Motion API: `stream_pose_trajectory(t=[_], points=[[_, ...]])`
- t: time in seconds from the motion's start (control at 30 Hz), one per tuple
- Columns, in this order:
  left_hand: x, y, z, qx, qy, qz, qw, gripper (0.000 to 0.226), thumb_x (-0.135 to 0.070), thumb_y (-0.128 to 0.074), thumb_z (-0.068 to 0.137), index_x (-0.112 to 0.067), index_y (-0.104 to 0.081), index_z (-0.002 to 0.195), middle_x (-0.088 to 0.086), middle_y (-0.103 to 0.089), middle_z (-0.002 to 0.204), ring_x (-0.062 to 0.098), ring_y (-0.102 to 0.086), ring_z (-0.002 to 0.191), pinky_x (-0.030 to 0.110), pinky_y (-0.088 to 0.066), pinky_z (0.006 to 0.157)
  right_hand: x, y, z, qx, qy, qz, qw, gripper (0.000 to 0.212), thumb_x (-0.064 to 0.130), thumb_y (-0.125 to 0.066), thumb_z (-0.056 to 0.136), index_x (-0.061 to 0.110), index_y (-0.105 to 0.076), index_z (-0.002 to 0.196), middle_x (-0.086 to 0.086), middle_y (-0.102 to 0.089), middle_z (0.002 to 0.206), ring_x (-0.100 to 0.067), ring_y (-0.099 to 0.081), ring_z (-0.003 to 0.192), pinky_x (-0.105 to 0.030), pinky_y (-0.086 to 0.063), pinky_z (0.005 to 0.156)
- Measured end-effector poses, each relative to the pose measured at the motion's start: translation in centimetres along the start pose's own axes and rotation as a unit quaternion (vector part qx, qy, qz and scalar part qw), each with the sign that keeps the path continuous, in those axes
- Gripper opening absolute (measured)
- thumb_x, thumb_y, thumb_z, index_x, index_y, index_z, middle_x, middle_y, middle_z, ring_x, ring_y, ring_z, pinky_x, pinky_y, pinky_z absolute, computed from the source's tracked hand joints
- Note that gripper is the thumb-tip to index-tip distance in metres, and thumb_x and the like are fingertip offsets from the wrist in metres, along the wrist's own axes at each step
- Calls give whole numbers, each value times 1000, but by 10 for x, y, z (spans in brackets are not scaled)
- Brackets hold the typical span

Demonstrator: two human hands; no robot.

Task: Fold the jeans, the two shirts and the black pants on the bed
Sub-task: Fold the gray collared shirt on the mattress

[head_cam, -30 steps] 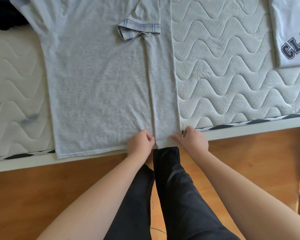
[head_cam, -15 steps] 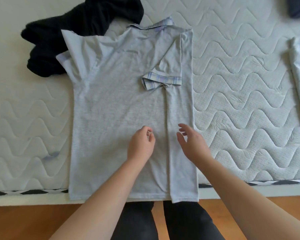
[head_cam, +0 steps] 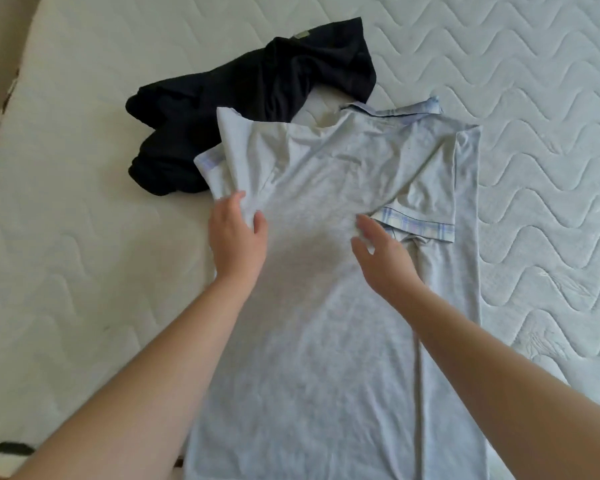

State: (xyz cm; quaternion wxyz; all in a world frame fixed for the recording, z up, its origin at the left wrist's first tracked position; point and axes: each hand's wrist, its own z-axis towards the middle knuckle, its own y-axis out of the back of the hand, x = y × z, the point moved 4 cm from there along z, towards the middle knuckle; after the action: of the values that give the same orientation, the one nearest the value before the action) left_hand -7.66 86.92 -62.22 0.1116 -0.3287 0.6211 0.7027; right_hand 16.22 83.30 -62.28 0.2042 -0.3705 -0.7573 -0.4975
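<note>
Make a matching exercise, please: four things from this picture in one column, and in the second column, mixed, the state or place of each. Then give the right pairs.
Things:
1. black pants
2. grey shirt
3. left hand
4. right hand

States:
A. fingers spread, near the checked cuff of the folded-in sleeve
B. bunched in a heap on the mattress
C. takes hold of the unfolded sleeve
D. lies flat, one side folded in

Pairs: 1-B, 2-D, 3-C, 4-A
</note>
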Motion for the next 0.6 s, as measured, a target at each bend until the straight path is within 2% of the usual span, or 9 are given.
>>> stream_pose_trajectory(t=[0.07, 0.13, 0.23, 0.3, 0.43, 0.5, 0.6], points=[[7, 14, 34, -39, 22, 31, 999, 49, -29, -63, 91, -12, -49, 135, 11, -50, 132, 26, -46, 121, 37, -43, 94, 20, -11, 23, 3, -13, 43, 999, 46, 27, -47, 101, 27, -40, 147, 13, -51, 142, -8, -47, 131, -23, -35, 101], [17, 20, 62, -32, 71, 16, 997, 58, -34, -66, 89, -14, -43, 138, 11, -45, 137, 26, -46, 121, 39, -45, 93, 39, -20, 46, 14, -24, 83, 996, 47, 25, -44, 102, 29, -37, 148, 14, -48, 144, -7, -45, 132, -23, -36, 96], [33, 15, 90, 30, 213, -123, 969, 69, -36, -71, 87, -19, -35, 143, 9, -42, 141, 25, -52, 116, 36, -47, 89, 65, -30, 77, 41, -49, 146, 987, 51, 21, -39, 103, 30, -30, 152, 14, -42, 150, -7, -39, 136, -25, -33, 95], [37, 14, 97, 53, 266, -196, 942, 70, -32, -76, 84, -22, -36, 141, 3, -50, 131, 21, -56, 110, 33, -47, 85, 78, -36, 93, 53, -76, 186, 978, 53, 20, -37, 102, 30, -26, 153, 12, -38, 152, -10, -37, 138, -28, -31, 97], [30, 14, 95, 128, 283, -271, 911, 48, -12, -75, 84, -20, -52, 125, -9, -59, 104, 10, -59, 91, 23, -46, 72, 94, -44, 121, 67, -132, 256, 955, 59, 22, -39, 102, 30, -17, 156, 11, -34, 155, -17, -37, 138, -31, -29, 102], [28, 16, 90, 151, 300, -330, 882, 33, -2, -71, 82, -16, -61, 110, -2, -66, 97, 16, -65, 91, 28, -51, 72, 97, -49, 135, 64, -149, 295, 942, 61, 19, -40, 101, 30, -17, 156, 11, -35, 155, -18, -38, 138, -35, -28, 115], [27, 23, 80, 143, 308, -377, 862, 21, 3, -67, 82, -15, -68, 92, 7, -69, 91, 25, -66, 88, 37, -52, 80, 101, -55, 153, 75, -150, 329, 929, 60, 11, -39, 97, 28, -26, 153, 8, -39, 152, -18, -41, 136, -44, -31, 117]])
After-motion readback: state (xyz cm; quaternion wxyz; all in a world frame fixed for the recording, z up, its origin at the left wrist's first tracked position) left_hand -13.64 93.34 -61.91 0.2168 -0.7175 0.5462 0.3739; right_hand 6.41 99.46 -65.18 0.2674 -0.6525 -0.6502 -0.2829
